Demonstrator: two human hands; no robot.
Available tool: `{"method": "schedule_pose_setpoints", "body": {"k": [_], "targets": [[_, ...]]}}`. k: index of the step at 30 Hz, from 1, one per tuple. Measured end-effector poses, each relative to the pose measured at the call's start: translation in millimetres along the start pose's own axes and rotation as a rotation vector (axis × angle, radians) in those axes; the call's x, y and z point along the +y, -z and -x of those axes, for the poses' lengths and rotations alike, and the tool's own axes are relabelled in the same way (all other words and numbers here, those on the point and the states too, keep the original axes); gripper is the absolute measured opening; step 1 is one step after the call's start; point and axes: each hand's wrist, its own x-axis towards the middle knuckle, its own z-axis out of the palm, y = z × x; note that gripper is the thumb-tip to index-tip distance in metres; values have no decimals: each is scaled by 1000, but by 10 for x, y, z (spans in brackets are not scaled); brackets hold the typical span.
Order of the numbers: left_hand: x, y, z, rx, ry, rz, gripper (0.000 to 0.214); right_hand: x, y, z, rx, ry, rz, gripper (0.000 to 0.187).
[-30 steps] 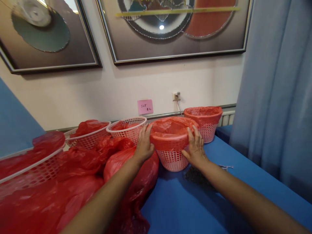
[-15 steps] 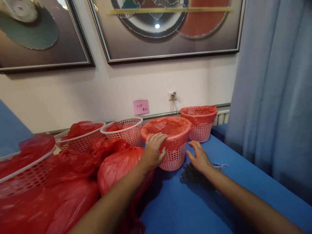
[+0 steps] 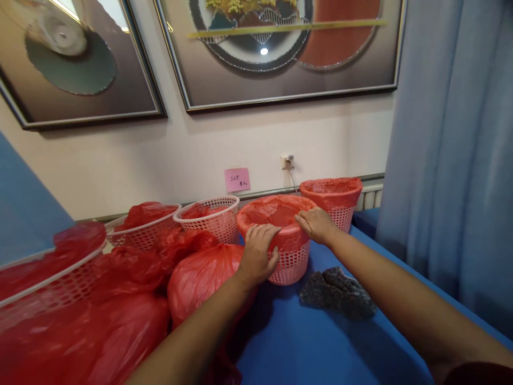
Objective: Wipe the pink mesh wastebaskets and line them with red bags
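Note:
A white perforated basket (image 3: 289, 269), lined with a red plastic bag (image 3: 276, 207) folded over its rim, stands upright in front of me on the blue surface. My left hand (image 3: 259, 252) touches the front left of the covered rim, its fingers laid together over the edge and the thumb apart. At the right side of the rim, my right hand (image 3: 316, 224) is closed on the folded edge of the bag, thumb against fingers. Below my right forearm lies a dark, mottled grey bundle (image 3: 336, 291); what it is made of I cannot make out.
Another red-lined basket (image 3: 342, 216) stands behind to the right. On the left are more baskets (image 3: 218, 224) with red bags inside, and filled red bags (image 3: 202, 272) in front of them. A blue curtain (image 3: 449, 160) hangs at right; a wall socket (image 3: 287, 162) has a cable.
My right hand has moved up and left from beside the basket and has taken hold of the bag's edge at the rim. My left hand stays at the rim.

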Motion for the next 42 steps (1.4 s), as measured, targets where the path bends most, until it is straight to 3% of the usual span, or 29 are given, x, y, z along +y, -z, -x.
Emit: {"method": "schedule_pose_setpoints", "body": {"k": [5, 7, 8, 11, 13, 17, 20, 23, 26, 28, 30, 33, 37, 40, 42], "targets": [[-7, -6, -5, 11, 36, 18, 51, -42, -14, 51, 130, 48, -37, 40], [-3, 0, -1, 11, 44, 27, 50, -70, 16, 46, 195, 66, 4, 47], [-1, 5, 1, 9, 46, 30, 50, -78, 33, 36, 174, 76, 25, 49], [6, 22, 5, -8, 41, 37, 51, -88, 80, -8, -48, 53, 33, 48], [8, 30, 2, -14, 40, 47, 51, -121, 108, -23, -104, 17, 23, 49], [12, 13, 5, -1, 41, 64, 53, -375, 112, 35, 94, 130, -41, 41], [-8, 0, 35, 34, 27, 109, 67, -615, 30, 121, 117, 189, -169, 44], [-139, 53, 50, 127, 9, 128, 82, -655, -58, 179, 87, 167, -186, 49], [-428, 192, -24, 154, 55, 33, 85, -461, -76, 198, 83, 142, -166, 41], [-662, 305, -128, 71, 112, -71, 83, -273, -61, 206, 96, 127, -175, 36], [-863, 404, -252, -91, 119, -172, 79, -83, -49, 222, 115, 113, -195, 34], [-1004, 492, -415, -327, 27, -231, 55, 151, -43, 276, 129, 53, -221, 32], [-850, 467, -480, -420, -37, -217, 21, 200, 30, 364, 279, -58, -237, 43], [-570, 359, -410, -367, 5, -230, 19, -72, 163, 361, 449, -24, -297, 48], [-375, 291, -351, -334, 47, -220, 21, -340, 237, 312, 416, 42, -318, 39]]}}
